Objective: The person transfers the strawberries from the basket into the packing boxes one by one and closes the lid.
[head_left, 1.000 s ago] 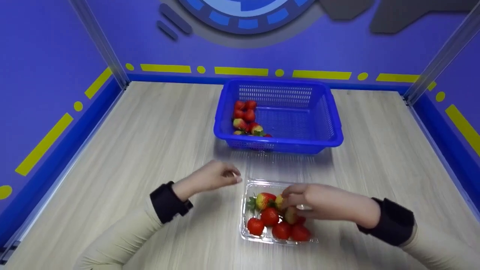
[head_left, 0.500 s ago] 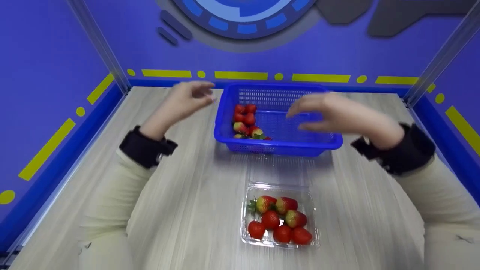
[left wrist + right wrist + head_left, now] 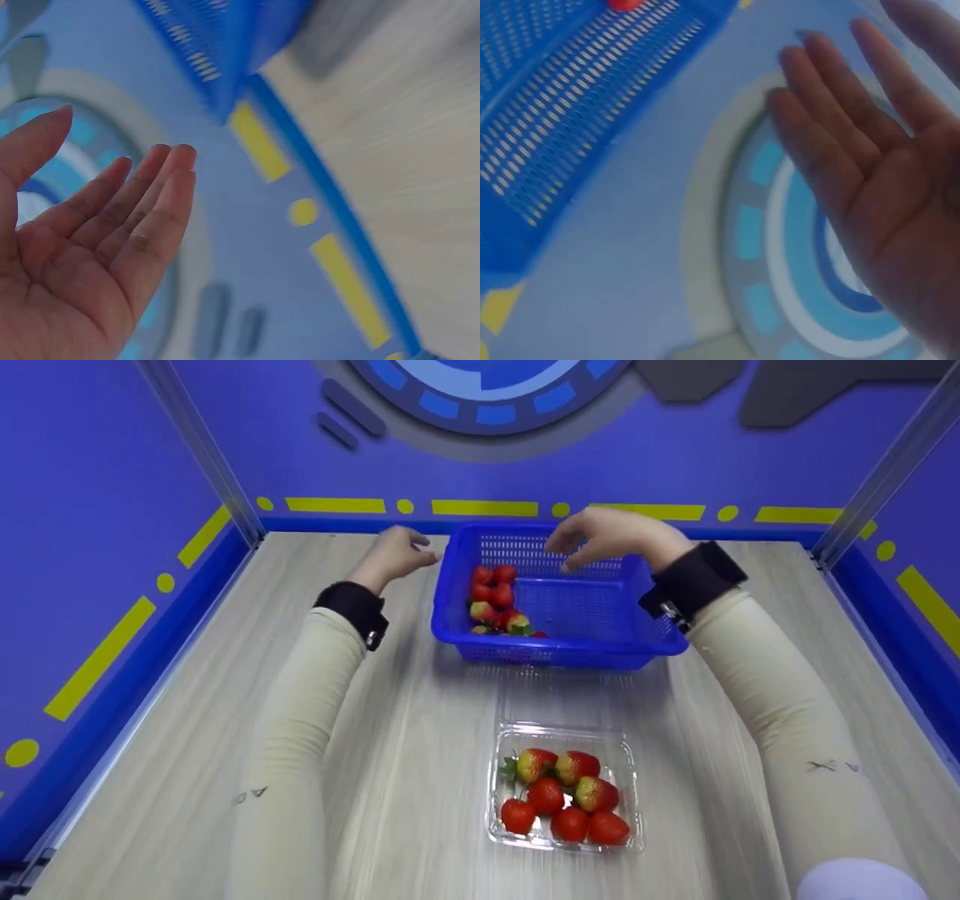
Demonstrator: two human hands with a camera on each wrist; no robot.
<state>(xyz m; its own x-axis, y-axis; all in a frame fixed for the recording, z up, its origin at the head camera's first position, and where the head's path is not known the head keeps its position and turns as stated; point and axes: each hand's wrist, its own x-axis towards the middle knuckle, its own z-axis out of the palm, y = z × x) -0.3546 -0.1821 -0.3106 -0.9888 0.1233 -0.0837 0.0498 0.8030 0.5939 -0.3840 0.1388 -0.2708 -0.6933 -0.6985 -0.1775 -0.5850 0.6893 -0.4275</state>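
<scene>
My left hand [image 3: 397, 556] is beside the left rim of a blue plastic basket [image 3: 555, 643], its palm empty in the left wrist view. Over the back of that basket hovers my right hand [image 3: 604, 536], fingers spread and holding nothing. Strawberries [image 3: 493, 592] are heaped along the basket's left side; its right part shows bare floor. Closer to me, a clear plastic clamshell box [image 3: 637, 810] lies with its lid [image 3: 555, 701] folded back toward the basket. Several strawberries [image 3: 546, 796] lie in it, some red, some partly pale, one with green leaves.
A pale wood-grain table [image 3: 360, 780] carries everything. Blue panels [image 3: 82, 510] with yellow markings enclose its left, right and back sides, joined by metal corner posts [image 3: 199, 450]. The basket stands near the back panel.
My right hand has left the strawberries in the clamshell box and moved up over the basket. The left hand has moved from beside the box to the basket's left side.
</scene>
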